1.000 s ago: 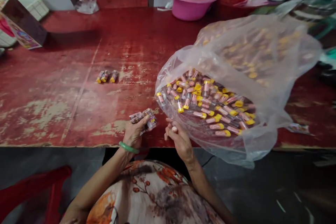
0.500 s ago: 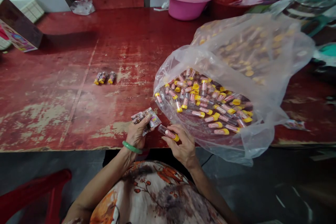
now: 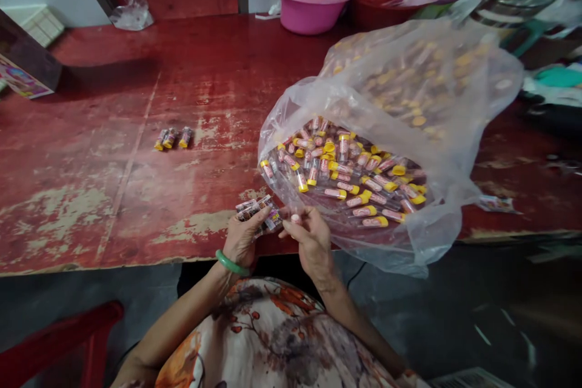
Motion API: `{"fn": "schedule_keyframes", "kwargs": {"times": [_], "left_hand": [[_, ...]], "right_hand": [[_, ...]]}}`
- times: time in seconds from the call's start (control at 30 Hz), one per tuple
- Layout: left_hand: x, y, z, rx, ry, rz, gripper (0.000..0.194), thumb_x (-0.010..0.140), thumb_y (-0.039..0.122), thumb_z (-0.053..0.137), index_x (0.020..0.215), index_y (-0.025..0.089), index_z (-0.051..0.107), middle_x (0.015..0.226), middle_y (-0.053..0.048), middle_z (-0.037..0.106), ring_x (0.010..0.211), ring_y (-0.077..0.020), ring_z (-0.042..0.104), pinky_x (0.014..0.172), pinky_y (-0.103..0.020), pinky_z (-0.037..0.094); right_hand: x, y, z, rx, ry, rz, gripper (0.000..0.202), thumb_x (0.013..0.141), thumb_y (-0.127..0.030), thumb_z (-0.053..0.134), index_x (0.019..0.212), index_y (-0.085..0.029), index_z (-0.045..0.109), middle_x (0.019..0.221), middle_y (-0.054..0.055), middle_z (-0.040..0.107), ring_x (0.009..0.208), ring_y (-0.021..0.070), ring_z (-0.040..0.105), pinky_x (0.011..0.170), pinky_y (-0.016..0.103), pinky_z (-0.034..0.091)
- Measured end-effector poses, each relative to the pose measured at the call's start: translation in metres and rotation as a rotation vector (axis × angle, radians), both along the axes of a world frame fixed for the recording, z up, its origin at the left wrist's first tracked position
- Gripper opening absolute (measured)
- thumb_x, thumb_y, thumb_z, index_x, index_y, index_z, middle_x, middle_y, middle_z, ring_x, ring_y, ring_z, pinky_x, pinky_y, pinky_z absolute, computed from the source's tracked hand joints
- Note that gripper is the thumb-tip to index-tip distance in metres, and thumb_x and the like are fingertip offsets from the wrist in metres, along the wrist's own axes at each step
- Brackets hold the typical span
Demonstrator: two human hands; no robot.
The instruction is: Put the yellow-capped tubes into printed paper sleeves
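My left hand [image 3: 243, 235], with a green bangle at the wrist, is closed on several small printed packets [image 3: 271, 218] above the table's front edge. Just to its right, my right hand [image 3: 311, 239] pinches a small clear tube [image 3: 295, 218] with pink inside; fingers hide most of it, and its yellow cap does not show. A large clear plastic bag [image 3: 418, 230] lies open beside my right hand, with many yellow-capped tubes [image 3: 364, 211] in it. Three wrapped tubes [image 3: 170, 138] with yellow ends lie on the table to the left.
The red worn table [image 3: 91, 163] spans the view. At the back stand a pink basin [image 3: 313, 12] and a crumpled clear bag [image 3: 133, 12]. A box [image 3: 31, 73] is at the far left, a loose packet [image 3: 498, 204] at the right, a red stool [image 3: 68, 339] below.
My right hand has turned the tube, so that its yellow cap no longer shows, and its fingers are now closer to the packets. The whole view has shifted slightly.
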State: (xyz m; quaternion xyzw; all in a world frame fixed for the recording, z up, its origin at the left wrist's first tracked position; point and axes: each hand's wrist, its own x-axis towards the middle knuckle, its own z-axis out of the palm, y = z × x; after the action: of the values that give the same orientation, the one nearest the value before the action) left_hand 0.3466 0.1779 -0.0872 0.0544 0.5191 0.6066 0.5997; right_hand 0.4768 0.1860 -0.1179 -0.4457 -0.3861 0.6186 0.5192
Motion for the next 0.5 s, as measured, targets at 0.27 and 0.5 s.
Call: {"fn": "schedule_keyframes", "kwargs": {"times": [0.27, 0.5], "left_hand": [[0.004, -0.006, 0.005, -0.015, 0.019, -0.177, 0.046, 0.05, 0.036, 0.098, 0.08, 0.011, 0.073, 0.071, -0.004, 0.071, 0.055, -0.0123, 0.064, 0.054, -0.022, 0.056], [-0.008, -0.001, 0.0, 0.013, 0.017, -0.055, 0.054, 0.043, 0.038, 0.1, 0.079, 0.011, 0.07, 0.065, 0.0, 0.066, 0.051, -0.0099, 0.059, 0.048, -0.02, 0.053]], "right_hand": [[-0.011, 0.005, 0.0, -0.055, -0.047, -0.073, 0.037, 0.067, -0.033, 0.078, 0.087, -0.021, 0.05, 0.071, -0.005, 0.058, 0.055, 0.0116, 0.057, 0.052, 0.025, 0.051], [0.013, -0.002, -0.007, 0.138, -0.192, -0.065, 0.028, 0.079, -0.036, 0.079, 0.095, -0.019, 0.063, 0.084, 0.0, 0.064, 0.069, 0.0135, 0.063, 0.066, 0.027, 0.055]]}}
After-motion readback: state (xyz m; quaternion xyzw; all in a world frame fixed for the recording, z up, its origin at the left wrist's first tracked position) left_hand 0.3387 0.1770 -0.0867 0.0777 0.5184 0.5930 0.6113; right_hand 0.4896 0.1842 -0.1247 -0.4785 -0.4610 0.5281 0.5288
